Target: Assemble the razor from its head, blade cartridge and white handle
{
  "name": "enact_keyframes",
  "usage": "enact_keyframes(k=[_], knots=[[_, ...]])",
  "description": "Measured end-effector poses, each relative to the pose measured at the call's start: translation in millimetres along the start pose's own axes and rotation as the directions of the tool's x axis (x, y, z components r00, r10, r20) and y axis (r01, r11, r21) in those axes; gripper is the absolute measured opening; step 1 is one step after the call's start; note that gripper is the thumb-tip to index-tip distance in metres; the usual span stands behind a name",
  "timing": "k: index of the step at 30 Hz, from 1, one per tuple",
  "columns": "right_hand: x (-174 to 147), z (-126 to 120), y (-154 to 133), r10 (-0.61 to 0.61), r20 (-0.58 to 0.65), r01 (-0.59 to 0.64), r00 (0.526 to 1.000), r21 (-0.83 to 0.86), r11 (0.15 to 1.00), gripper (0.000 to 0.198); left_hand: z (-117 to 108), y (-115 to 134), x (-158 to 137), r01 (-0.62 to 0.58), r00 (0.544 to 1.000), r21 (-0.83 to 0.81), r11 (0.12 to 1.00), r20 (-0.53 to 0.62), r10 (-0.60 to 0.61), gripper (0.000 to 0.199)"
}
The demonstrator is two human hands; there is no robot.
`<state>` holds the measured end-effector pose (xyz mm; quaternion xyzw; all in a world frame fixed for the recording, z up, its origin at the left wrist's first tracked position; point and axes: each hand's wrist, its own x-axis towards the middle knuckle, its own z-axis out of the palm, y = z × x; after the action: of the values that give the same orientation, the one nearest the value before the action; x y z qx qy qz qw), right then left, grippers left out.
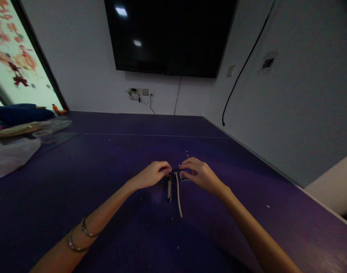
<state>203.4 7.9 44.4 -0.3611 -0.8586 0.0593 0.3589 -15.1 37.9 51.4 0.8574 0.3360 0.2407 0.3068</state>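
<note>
Low over the purple surface, a small dark bar-shaped piece [176,170] spans the gap between my two hands; its exact kind is too small to make out. My left hand [154,174] pinches its left end between thumb and fingers. At the right end, the thumb and fingertips of my right hand [200,173] close on it. Just below lies a slim black-and-white object [169,188], lengthwise toward me. Beside it runs a short whitish cable-like strip [178,197], its far end near the dark piece. A small dark item with light marks [185,178] is partly hidden by my right hand.
Tiny white bits are scattered over the purple surface [105,159]. Plastic sheeting [14,155] and dark blue fabric [22,113] lie at the left. A television [173,38] hangs above wall sockets [142,92]. A black cable [241,76] dangles along the right wall.
</note>
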Motion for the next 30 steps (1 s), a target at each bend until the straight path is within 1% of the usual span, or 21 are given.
enact_keyframes(k=[2, 5, 6, 8, 10, 13, 16, 20, 25, 30], knots=[[-0.6, 0.0, 7.7, 0.016, -0.003, -0.016, 1.0, 0.018, 1.0, 0.015, 5.4, -3.4, 1.0, 0.011, 0.999, -0.017, 1.0, -0.039, -0.012, 0.028], [-4.1, 2.6, 30.5, 0.08, -0.011, -0.079, 0.997, 0.067, 0.995, 0.016, 19.5, -15.8, 4.5, 0.062, 0.99, 0.015, 0.998, -0.126, -0.06, 0.047], [-6.1, 4.4, 40.4, 0.103, -0.012, -0.102, 0.995, 0.081, 0.991, 0.015, 25.2, -21.3, 6.4, 0.076, 0.989, 0.059, 0.995, -0.128, -0.068, 0.052], [-11.5, 9.4, 60.7, 0.144, -0.009, -0.143, 0.989, 0.096, 0.985, 0.015, 36.6, -32.2, 11.6, 0.079, 0.987, 0.193, 0.978, -0.155, -0.049, 0.059], [-17.7, 15.6, 78.6, 0.178, 0.003, -0.177, 0.984, 0.097, 0.979, 0.014, 46.8, -41.0, 18.8, 0.06, 0.992, 0.32, 0.945, -0.122, -0.022, 0.062], [-26.1, 25.1, 96.4, 0.192, 0.027, -0.194, 0.981, 0.092, 0.977, 0.013, 59.0, -48.5, 32.1, 0.041, 0.998, 0.426, 0.904, -0.068, -0.013, 0.066], [-31.4, 32.6, 104.8, 0.187, 0.039, -0.19, 0.982, 0.095, 0.977, 0.012, 68.6, -50.8, 44.8, 0.043, 0.999, 0.478, 0.877, -0.038, -0.028, 0.07], [-35.0, 38.4, 108.5, 0.206, 0.07, -0.212, 0.976, 0.095, 0.973, 0.012, 78.5, -50.9, 54.4, 0.008, 1.0, 0.51, 0.86, 0.013, -0.017, 0.073], [-37.4, 41.1, 108.9, 0.218, 0.091, -0.226, 0.972, 0.087, 0.97, 0.012, 86.2, -52.1, 55.7, -0.017, 1.0, 0.534, 0.845, 0.024, 0.005, 0.068], [-38.2, 43.2, 110.6, 0.245, 0.109, -0.253, 0.963, 0.065, 0.965, 0.012, 88.5, -54.5, 54.9, -0.031, 1.0, 0.547, 0.837, 0.014, 0.028, 0.065]])
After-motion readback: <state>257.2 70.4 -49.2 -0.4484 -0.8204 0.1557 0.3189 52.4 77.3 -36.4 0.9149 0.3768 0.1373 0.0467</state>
